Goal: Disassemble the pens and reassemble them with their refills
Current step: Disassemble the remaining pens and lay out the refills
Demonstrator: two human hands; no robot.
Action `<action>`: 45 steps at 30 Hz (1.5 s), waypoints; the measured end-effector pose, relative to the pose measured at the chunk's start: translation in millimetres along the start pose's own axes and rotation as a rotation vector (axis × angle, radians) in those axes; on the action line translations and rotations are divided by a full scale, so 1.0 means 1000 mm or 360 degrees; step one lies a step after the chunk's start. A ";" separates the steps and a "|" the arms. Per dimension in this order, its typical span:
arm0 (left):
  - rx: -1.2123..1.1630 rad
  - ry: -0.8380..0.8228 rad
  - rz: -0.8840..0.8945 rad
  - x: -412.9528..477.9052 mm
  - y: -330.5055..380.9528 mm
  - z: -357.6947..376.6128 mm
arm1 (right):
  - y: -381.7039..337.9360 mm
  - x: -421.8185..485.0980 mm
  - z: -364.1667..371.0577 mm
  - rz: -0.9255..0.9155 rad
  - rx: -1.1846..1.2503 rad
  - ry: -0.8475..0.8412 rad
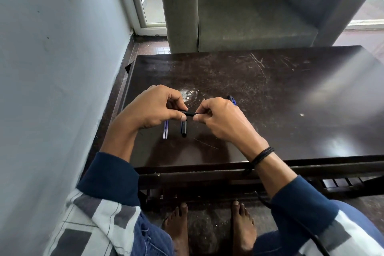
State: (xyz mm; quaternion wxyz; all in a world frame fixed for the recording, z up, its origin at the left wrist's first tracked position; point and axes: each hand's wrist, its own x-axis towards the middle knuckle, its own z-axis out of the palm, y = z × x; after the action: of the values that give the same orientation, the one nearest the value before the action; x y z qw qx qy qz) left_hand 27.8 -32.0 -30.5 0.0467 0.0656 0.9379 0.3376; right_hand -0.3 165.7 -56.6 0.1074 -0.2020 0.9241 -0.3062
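Note:
My left hand (154,108) and my right hand (220,119) meet above the dark table (270,100), both pinching a short black pen part (190,113) held level between their fingertips. Below the left fingers two thin blue refills (165,131) lie side by side on the table. Next to the refills a black pen barrel (184,130) lies pointing toward me. Behind my right hand the end of a blue and black pen (232,100) sticks out, mostly hidden.
A grey armchair (239,16) stands just beyond the table's far edge. A pale wall (52,68) runs close along the left. The table's near edge (207,167) is above my bare feet (209,228). The table's right half is scratched.

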 end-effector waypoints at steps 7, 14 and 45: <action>-0.0009 0.0047 0.0016 0.000 -0.002 -0.002 | -0.003 -0.001 -0.002 -0.0003 0.0027 0.0105; 0.0033 0.0060 0.0071 0.000 -0.007 -0.001 | -0.001 -0.001 -0.010 0.0009 0.0167 -0.0016; 0.0061 0.0482 -0.0108 0.004 -0.018 -0.005 | 0.000 -0.004 0.000 0.0059 0.0059 0.0125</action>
State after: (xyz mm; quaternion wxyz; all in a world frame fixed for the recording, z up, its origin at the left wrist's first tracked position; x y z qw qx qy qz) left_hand 21.7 -48.1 -38.3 -0.0852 -0.0170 0.9421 0.3239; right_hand 2.8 167.2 -55.8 0.0804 -0.1707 0.9253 -0.3289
